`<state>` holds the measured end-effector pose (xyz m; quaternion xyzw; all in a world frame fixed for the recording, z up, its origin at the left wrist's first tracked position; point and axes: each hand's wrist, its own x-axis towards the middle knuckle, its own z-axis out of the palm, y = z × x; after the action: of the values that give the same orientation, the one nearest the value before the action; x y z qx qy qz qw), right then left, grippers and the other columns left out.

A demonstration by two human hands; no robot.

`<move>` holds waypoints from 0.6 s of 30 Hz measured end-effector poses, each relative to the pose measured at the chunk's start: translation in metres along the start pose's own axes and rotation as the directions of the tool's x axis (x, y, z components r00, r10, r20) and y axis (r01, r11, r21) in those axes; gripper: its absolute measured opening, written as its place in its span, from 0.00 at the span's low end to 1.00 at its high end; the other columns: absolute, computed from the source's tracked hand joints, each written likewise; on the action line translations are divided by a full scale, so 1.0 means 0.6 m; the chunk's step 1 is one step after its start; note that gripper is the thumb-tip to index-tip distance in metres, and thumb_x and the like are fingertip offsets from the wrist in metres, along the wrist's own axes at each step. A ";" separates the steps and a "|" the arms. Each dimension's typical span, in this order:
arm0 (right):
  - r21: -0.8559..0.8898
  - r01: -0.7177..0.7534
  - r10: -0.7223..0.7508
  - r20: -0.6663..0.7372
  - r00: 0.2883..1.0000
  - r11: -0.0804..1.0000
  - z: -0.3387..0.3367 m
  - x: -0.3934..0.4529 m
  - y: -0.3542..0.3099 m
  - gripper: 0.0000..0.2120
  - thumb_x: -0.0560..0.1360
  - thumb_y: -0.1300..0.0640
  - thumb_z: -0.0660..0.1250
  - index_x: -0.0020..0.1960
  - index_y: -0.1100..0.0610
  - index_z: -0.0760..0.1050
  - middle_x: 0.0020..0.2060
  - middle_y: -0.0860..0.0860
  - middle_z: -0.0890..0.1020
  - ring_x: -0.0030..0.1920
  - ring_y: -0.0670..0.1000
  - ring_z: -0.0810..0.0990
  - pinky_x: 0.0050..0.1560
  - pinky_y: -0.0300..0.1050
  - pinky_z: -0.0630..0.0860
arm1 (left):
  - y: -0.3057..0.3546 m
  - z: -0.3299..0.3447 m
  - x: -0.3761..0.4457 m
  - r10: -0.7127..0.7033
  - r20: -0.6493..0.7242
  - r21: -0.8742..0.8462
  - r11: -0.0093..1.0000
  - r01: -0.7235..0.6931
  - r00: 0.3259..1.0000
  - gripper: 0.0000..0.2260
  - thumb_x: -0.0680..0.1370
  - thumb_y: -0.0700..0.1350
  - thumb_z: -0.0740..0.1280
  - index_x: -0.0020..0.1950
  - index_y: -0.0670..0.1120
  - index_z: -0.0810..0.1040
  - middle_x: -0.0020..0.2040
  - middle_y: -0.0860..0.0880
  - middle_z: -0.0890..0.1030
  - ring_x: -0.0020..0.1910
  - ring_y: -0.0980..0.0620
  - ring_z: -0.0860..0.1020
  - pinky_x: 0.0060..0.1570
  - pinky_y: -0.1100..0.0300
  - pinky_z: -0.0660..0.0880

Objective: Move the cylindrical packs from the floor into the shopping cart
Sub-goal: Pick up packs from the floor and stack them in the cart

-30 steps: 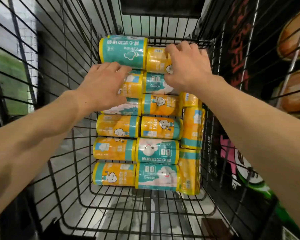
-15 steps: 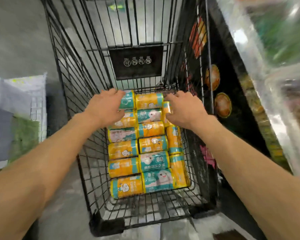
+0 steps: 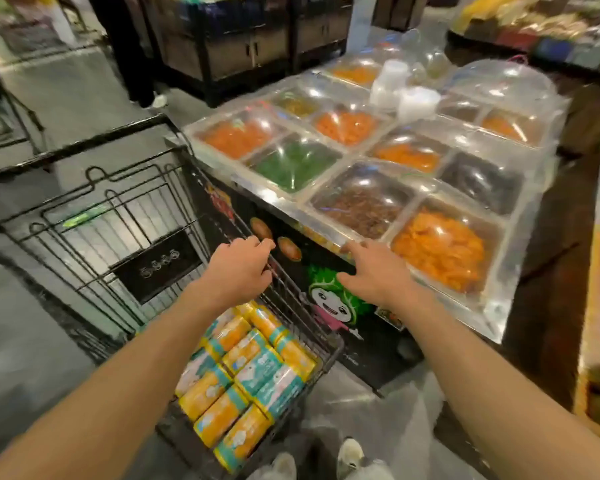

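Several yellow and teal cylindrical packs (image 3: 246, 375) lie in rows on the bottom of the black wire shopping cart (image 3: 94, 216). My left hand (image 3: 239, 268) hovers over the cart's right rim, fingers loosely curled and empty. My right hand (image 3: 371, 271) is held out past the cart, in front of the counter's dark side, fingers apart and holding nothing. No packs show on the floor in this view.
A food counter (image 3: 361, 174) with clear domed lids over orange, green and brown foods stands tight against the cart's right side. White tubs (image 3: 402, 88) sit on it. My shoes (image 3: 350, 452) are below. A person's legs (image 3: 136, 64) stand far back by dark cabinets.
Both hands have lifted out of the cart, off the packs. The view has risen and swung right, so the counter top now shows and the cart sits lower left.
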<state>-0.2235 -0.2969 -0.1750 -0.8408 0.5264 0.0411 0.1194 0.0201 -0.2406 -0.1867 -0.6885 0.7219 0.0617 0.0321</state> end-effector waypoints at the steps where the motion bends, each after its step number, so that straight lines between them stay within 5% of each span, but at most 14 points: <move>1: 0.024 -0.064 0.065 -0.027 0.998 0.998 -0.015 -0.044 0.034 0.26 0.79 0.42 0.64 0.74 0.50 0.67 0.65 0.55 0.75 0.64 0.59 0.74 0.56 0.53 0.75 | 0.046 -0.020 0.006 0.077 -0.015 0.004 0.997 -0.077 0.997 0.24 0.80 0.53 0.62 0.75 0.50 0.66 0.64 0.46 0.76 0.63 0.42 0.76 0.57 0.46 0.75; 5: 0.123 -0.325 0.338 -0.109 0.935 0.938 -0.060 -0.256 0.168 0.25 0.78 0.42 0.65 0.72 0.48 0.69 0.63 0.53 0.77 0.64 0.59 0.76 0.54 0.53 0.74 | 0.270 -0.073 0.019 0.377 -0.072 -0.002 0.926 -0.378 0.923 0.23 0.82 0.54 0.62 0.75 0.47 0.66 0.65 0.45 0.77 0.62 0.42 0.77 0.55 0.47 0.77; 9: 0.164 -0.579 0.601 -0.163 0.782 0.798 -0.072 -0.510 0.286 0.24 0.76 0.42 0.66 0.69 0.50 0.71 0.61 0.57 0.78 0.63 0.62 0.77 0.60 0.57 0.76 | 0.527 -0.080 -0.025 0.643 -0.031 0.053 0.766 -0.641 0.766 0.22 0.80 0.54 0.63 0.72 0.49 0.68 0.65 0.44 0.77 0.63 0.41 0.77 0.57 0.47 0.76; 15: 0.225 -0.857 0.883 -0.188 0.430 0.464 -0.054 -0.975 0.397 0.23 0.73 0.37 0.62 0.62 0.50 0.72 0.55 0.56 0.79 0.57 0.62 0.79 0.48 0.55 0.79 | 0.958 -0.112 -0.226 0.924 -0.032 0.162 0.381 -0.910 0.381 0.20 0.80 0.51 0.62 0.70 0.48 0.70 0.63 0.43 0.78 0.62 0.40 0.78 0.51 0.51 0.75; 18: 0.246 -0.930 0.957 -0.170 0.235 0.272 -0.032 -1.192 0.407 0.23 0.77 0.41 0.64 0.67 0.52 0.70 0.55 0.54 0.78 0.57 0.59 0.78 0.43 0.52 0.75 | 1.138 -0.105 -0.362 0.984 -0.056 0.168 0.179 -0.969 0.172 0.18 0.79 0.52 0.62 0.67 0.47 0.71 0.63 0.43 0.77 0.60 0.40 0.78 0.50 0.50 0.76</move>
<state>-0.7592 0.2227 -0.0556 -0.3431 0.9378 -0.0414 0.0322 -0.6479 -0.0036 -0.0650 -0.0679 0.9968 -0.0179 -0.0374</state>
